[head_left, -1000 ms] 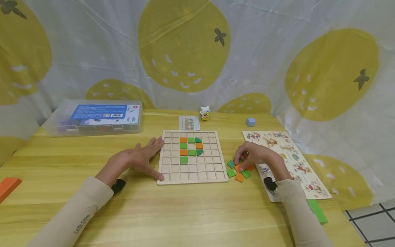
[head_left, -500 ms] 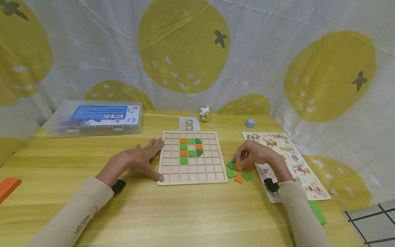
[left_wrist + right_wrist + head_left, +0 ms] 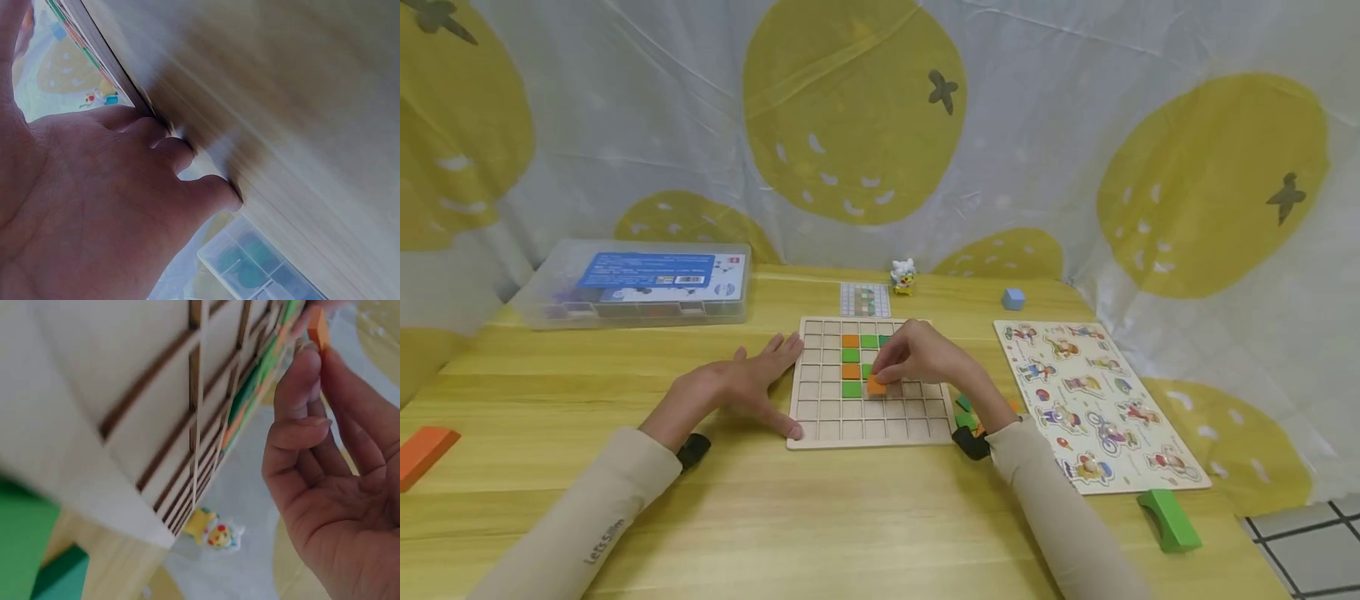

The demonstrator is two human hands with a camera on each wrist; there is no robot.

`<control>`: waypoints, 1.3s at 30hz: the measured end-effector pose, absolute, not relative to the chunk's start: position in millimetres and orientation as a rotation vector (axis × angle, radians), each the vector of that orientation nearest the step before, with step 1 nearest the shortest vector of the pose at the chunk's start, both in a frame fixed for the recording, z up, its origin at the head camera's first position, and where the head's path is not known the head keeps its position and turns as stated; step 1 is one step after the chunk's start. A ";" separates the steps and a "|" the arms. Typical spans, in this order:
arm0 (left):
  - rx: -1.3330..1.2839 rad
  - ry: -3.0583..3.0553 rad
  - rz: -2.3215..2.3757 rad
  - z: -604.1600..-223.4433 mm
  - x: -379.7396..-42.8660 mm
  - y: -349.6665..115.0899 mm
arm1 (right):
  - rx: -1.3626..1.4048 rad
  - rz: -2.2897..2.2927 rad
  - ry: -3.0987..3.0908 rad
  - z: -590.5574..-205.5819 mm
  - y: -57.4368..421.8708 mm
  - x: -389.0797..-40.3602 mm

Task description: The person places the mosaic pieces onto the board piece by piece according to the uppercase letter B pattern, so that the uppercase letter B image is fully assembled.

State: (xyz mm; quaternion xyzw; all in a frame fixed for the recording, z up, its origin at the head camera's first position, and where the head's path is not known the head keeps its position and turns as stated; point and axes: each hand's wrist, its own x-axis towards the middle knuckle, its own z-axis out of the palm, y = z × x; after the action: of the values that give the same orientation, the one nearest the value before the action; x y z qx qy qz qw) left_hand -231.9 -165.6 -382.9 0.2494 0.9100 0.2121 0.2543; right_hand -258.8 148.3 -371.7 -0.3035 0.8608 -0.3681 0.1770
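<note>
A wooden grid board (image 3: 820,412) lies mid-table, with orange and green tiles set in several of its squares. Spread along its left edge, my left hand (image 3: 737,387) touches the frame with fingertips and thumb. My right hand (image 3: 925,358) is over the board and pinches an orange square tile (image 3: 876,386) between thumb and finger, just right of the lowest green tile (image 3: 852,389). In the right wrist view the orange tile (image 3: 317,328) sticks out from the fingertips. My right hand hides the rounded tiles on the right side of the pattern.
Loose tiles (image 3: 964,421) lie right of the board, partly behind my right wrist. A pattern card (image 3: 865,300) and small figurine (image 3: 903,277) stand behind it. Around are a plastic case (image 3: 640,283), picture puzzle board (image 3: 1097,408), blue cube (image 3: 1013,299), green arch block (image 3: 1169,521) and orange block (image 3: 426,457).
My right hand has picked an orange tile from the loose pile and carried it left over the board. My left hand stays on the board's left edge.
</note>
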 end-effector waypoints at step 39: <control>0.666 2.469 0.575 -382.2 -232.3 -165.0 | -0.906 -0.961 2.471 -365.7 240.0 -255.2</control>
State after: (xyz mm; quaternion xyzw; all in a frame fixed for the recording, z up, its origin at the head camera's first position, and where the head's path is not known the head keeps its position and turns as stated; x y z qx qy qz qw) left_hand -232.3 -165.0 -382.2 0.2457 0.9103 0.2118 0.2571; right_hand -255.2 240.0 -365.7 -0.3186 0.8693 -0.3380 0.1691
